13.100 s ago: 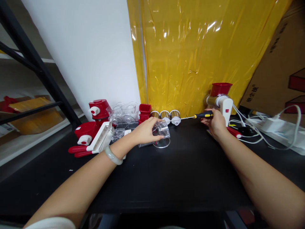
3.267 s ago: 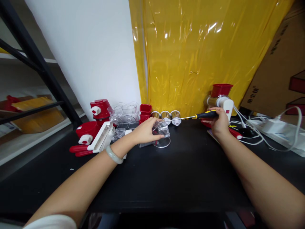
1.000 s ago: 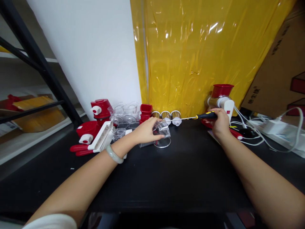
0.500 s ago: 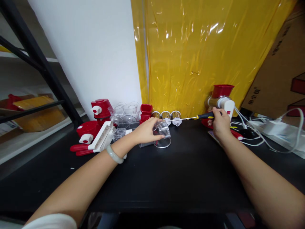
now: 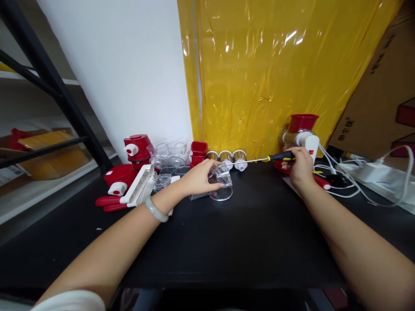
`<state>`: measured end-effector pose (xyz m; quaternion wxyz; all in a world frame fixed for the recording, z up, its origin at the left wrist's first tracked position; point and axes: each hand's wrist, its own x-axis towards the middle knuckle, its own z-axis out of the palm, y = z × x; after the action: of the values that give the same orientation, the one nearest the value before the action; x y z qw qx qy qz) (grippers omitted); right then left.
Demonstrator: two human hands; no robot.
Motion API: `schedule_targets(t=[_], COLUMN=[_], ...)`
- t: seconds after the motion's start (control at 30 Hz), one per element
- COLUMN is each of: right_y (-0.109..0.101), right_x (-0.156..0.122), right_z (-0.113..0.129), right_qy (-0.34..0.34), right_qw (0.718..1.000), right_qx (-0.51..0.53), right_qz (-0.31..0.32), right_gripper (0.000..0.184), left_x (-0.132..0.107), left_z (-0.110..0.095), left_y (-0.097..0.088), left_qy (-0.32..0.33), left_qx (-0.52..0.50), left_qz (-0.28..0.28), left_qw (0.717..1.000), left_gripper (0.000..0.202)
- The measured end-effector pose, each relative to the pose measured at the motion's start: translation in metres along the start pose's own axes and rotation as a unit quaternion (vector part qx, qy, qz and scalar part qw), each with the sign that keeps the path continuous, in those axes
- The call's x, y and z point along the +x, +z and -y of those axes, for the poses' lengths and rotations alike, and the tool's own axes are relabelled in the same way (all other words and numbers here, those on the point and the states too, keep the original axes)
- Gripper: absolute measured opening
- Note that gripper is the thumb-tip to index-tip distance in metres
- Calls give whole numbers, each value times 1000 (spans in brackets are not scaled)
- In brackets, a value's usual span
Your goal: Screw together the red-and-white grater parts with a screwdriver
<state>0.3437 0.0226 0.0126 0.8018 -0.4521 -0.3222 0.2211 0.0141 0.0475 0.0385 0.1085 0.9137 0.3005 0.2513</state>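
My left hand (image 5: 202,176) is closed around a clear plastic part (image 5: 224,176), whose round rim (image 5: 221,198) shows just below. In my right hand (image 5: 301,166) is a screwdriver (image 5: 279,157) with a black and yellow handle, held level and pointing left. Its long metal shaft reaches the clear part, where the tip meets or enters it; the exact contact is too small to tell. Behind my left hand stand a red hopper (image 5: 198,151) and three metal grater drums (image 5: 226,157). Beyond my right hand is an assembled red and white grater (image 5: 303,134).
Red housings (image 5: 138,147), white arms with red handles (image 5: 138,190) and clear plastic parts (image 5: 171,151) sit at left on the black table (image 5: 233,246). White cables and a charger (image 5: 375,172) lie at right. A black shelf frame (image 5: 55,86) rises at left.
My right hand has shifted its grip slightly on the screwdriver handle. The clear part and my left hand stay almost where they were.
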Motion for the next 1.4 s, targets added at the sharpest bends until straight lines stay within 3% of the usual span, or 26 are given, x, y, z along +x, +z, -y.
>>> schedule_targets(t=[0.13,0.47,0.7,0.9,1.13,1.4], right_y=[0,-4,-2,-4,-1,-2], right_x=[2,1,3,7,4,3], right_z=[-2,-5,-7,-11,-6,-8], right_qy=[0,-27,-12,-3,-1,-31], right_qw=[1000,993,998,1000,1000,998], right_qx=[-20,-119,-55,4,-31,-58], right_qz=[-7,3,2,30,-1,22], right_gripper=[6,26,34,17,14,29], left_x=[0,0,0,0,0,-1], left_z=[1,1,1,0,0,0], left_y=[0,0,0,0,0,-1], left_qy=[2,-1,-3,-4,-5,-2], left_qx=[-1,-1,-2,-4,-1,-3], left_qz=[0,-5,-3,-4,-2,-2], left_qw=[1000,1000,1000,1000,1000,1000], left_gripper=[64,64,65,64,66,64])
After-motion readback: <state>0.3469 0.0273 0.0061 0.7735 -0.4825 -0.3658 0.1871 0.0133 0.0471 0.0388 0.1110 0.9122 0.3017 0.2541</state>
